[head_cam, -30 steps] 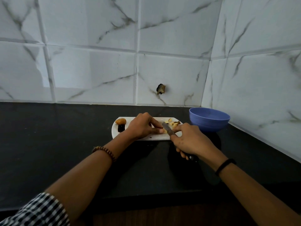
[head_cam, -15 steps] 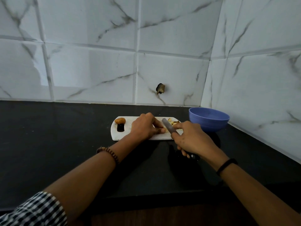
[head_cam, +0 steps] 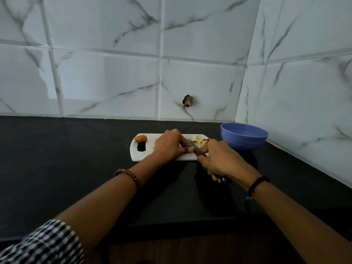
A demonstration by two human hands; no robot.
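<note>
A white cutting board (head_cam: 150, 156) lies on the black counter near the back wall. My left hand (head_cam: 168, 147) rests on the board with its fingers curled over a piece of food that is hidden beneath them. My right hand (head_cam: 222, 160) grips a knife (head_cam: 197, 149) by its dark handle, the blade lying against my left fingertips. Several pale cut pieces (head_cam: 200, 140) sit at the board's right end. A small brown whole piece (head_cam: 141, 138) rests at the left end above the board's handle slot.
A blue bowl (head_cam: 244, 137) stands right of the board in the counter's corner. Marble-patterned tiled walls close off the back and the right side. A dark hole (head_cam: 188, 101) marks the back wall. The black counter (head_cam: 66, 159) stretches left and toward me.
The knife blade has shifted slightly along the board beside my left fingers. Both hands stay in nearly the same place.
</note>
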